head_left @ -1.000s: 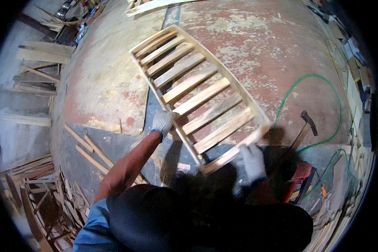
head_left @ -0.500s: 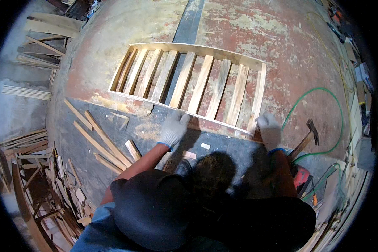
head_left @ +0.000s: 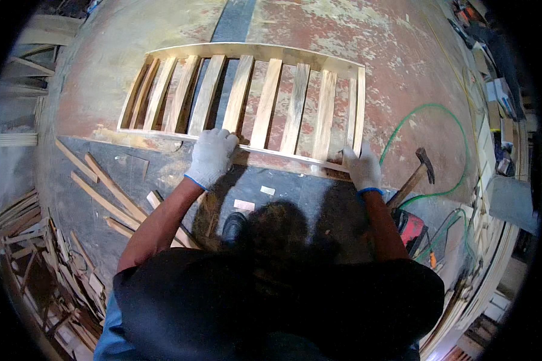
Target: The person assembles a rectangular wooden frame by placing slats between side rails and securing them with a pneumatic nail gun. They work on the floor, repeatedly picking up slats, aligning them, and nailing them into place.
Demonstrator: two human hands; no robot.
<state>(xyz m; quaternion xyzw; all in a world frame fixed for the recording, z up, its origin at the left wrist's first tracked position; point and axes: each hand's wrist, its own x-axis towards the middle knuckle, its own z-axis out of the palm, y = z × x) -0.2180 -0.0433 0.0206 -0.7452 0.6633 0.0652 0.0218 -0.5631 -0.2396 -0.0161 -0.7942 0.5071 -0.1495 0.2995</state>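
A slatted wooden frame (head_left: 262, 54) lies on the floor in front of me, several light slats running between its two long rails. My left hand (head_left: 213, 157), in a white knit glove, is closed over the near rail, left of its middle. At the near right corner my right hand (head_left: 364, 169), gloved alike, grips the rail and end piece. The undersides of the fingers are hidden at both hands. To the right of my right hand, a hammer (head_left: 412, 178) with a wooden handle rests with its head away from me.
Loose wooden strips (head_left: 115, 194) lie at the left, beside a pile of scrap wood (head_left: 72, 277). A green hose (head_left: 464, 150) loops at the right, close to a red-and-black tool (head_left: 411, 231). My shoe (head_left: 235, 227) shows below the frame.
The view has shifted, so the scene sits farther left and higher. My left hand has moved slightly left along the near rail. My right hand has come in over the frame's corner.
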